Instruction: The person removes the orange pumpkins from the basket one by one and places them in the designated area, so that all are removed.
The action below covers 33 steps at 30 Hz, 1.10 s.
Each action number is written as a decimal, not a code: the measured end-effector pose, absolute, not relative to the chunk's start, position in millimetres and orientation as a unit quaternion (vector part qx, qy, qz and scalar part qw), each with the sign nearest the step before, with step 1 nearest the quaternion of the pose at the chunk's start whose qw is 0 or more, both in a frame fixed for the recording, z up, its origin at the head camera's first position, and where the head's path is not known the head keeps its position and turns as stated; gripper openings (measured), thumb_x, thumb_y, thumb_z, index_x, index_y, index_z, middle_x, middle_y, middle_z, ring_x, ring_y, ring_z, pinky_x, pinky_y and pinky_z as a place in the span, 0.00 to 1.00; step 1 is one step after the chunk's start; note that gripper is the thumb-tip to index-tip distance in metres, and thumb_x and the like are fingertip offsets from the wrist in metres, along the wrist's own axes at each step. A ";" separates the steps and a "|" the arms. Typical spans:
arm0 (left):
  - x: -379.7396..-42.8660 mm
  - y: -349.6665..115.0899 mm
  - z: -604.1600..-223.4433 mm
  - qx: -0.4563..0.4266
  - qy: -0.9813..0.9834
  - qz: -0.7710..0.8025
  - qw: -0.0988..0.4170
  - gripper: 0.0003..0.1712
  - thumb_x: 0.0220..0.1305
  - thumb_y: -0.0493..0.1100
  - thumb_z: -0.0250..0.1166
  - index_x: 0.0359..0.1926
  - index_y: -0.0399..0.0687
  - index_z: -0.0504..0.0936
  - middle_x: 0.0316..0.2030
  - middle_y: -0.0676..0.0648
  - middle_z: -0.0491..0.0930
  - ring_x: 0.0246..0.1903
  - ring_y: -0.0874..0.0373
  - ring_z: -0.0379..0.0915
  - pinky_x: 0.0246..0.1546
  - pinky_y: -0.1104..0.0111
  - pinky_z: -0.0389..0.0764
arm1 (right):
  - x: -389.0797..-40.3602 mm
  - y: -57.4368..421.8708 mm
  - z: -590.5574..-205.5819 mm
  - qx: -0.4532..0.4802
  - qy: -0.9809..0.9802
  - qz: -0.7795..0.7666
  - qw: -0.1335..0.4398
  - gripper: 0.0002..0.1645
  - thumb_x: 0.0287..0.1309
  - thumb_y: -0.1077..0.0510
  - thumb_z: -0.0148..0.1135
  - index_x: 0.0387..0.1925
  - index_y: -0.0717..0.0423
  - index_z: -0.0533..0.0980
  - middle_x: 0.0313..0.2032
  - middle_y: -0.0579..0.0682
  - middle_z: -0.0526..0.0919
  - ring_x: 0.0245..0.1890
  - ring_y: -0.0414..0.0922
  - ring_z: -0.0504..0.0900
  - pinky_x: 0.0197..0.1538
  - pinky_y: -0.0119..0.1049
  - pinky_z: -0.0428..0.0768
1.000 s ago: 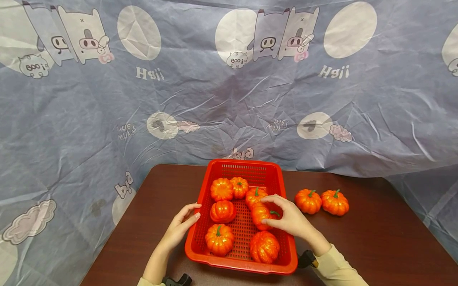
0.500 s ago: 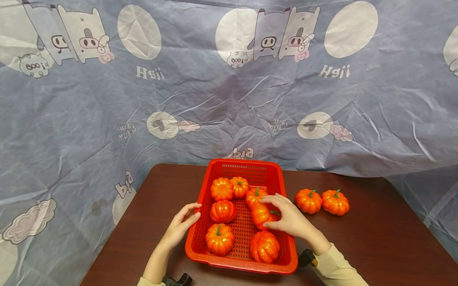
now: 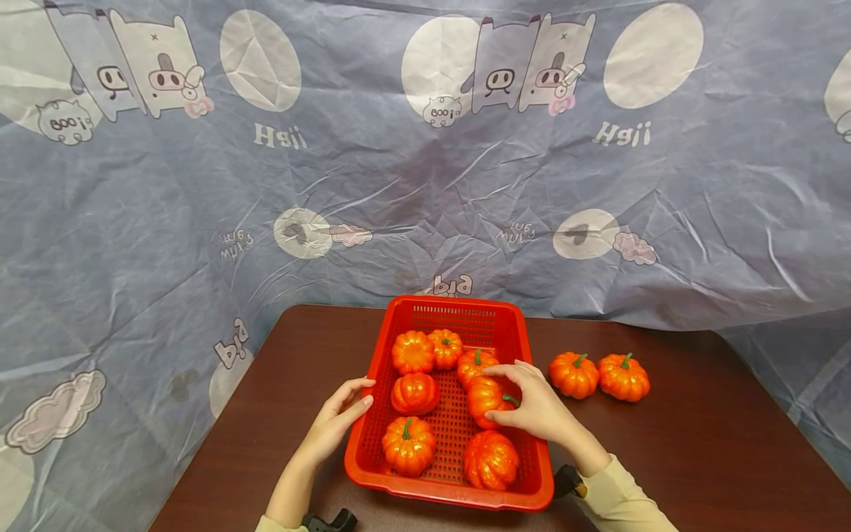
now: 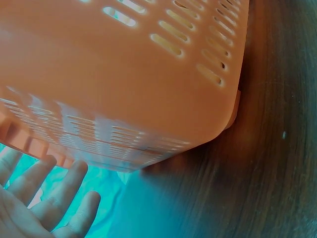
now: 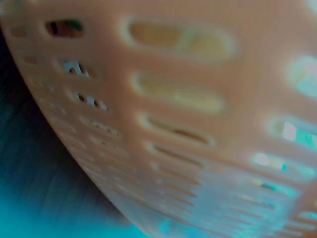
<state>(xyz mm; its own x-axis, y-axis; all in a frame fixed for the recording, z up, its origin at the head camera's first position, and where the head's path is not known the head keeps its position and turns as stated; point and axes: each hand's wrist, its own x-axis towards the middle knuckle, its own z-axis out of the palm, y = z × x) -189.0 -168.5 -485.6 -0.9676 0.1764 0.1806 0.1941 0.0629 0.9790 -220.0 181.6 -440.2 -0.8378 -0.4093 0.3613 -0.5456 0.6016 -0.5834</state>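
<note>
A red plastic basket (image 3: 447,491) stands on the table with several shiny orange toy pumpkins inside. My right hand (image 3: 541,406) reaches over its right wall and holds a pumpkin (image 3: 484,403) between thumb and fingers, its green stem toward the palm. Another pumpkin (image 3: 475,363) sits just behind it, and a larger one (image 3: 491,459) lies nearer me. At the left rim, my left hand (image 3: 330,425) rests its fingertips and thumb against the basket; in the left wrist view its fingers (image 4: 72,181) are spread and fairly straight. The right wrist view shows only the slotted basket wall (image 5: 233,99).
Two more pumpkins, one left (image 3: 573,374) and one right (image 3: 623,377), sit on the dark wooden table (image 3: 698,443) right of the basket. A blue-grey printed cloth (image 3: 372,177) hangs behind and along the sides. More pumpkins (image 3: 408,445) line the basket's left half.
The held pumpkin has turned slightly in my right hand, which has barely shifted. My left hand, the basket and the other pumpkins stay put.
</note>
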 end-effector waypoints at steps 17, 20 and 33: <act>-187.4 -168.8 -483.2 -0.130 -0.727 -0.675 0.000 0.18 0.67 0.40 0.57 0.56 0.41 0.72 0.61 0.40 0.66 0.64 0.48 0.57 0.54 0.75 0.66 | -219.1 190.2 -427.5 0.298 -0.743 0.591 0.098 0.37 0.42 0.73 0.71 0.57 0.64 0.68 0.54 0.64 0.72 0.54 0.42 0.72 0.55 0.31 0.71; -187.2 -168.7 -483.1 -0.130 -0.727 -0.674 0.000 0.18 0.67 0.40 0.57 0.56 0.41 0.72 0.61 0.40 0.66 0.64 0.48 0.57 0.54 0.75 0.66 | -219.7 193.2 -427.1 0.310 -0.722 0.613 0.089 0.37 0.43 0.76 0.68 0.58 0.66 0.66 0.55 0.64 0.70 0.55 0.40 0.71 0.52 0.30 0.74; -187.5 -168.3 -484.0 -0.133 -0.725 -0.676 0.001 0.19 0.67 0.40 0.57 0.57 0.40 0.71 0.61 0.39 0.66 0.64 0.47 0.57 0.54 0.75 0.66 | -218.6 205.9 -425.4 0.337 -0.668 0.651 0.130 0.35 0.45 0.82 0.60 0.58 0.74 0.63 0.56 0.53 0.71 0.56 0.41 0.72 0.50 0.28 0.73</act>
